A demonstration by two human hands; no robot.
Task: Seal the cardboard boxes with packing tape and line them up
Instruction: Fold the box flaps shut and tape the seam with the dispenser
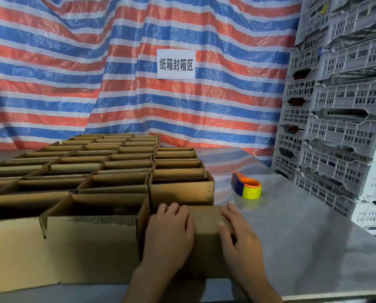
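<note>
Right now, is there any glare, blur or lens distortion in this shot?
Head view: wide-angle bowing tilts the stacked crates at right; the shiny table mirrors the striped tarp and the tape dispenser, soft sheen rather than harsh glare; the left hand, right hand and the box under them look slightly soft; the sign is legible.

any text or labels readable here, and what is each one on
"纸箱封箱区": on the white paper sign fixed to the striped tarp.
Faint marks on the side of one open cardboard box: too blurred to read.
Tape dispenser: no text legible.
</note>
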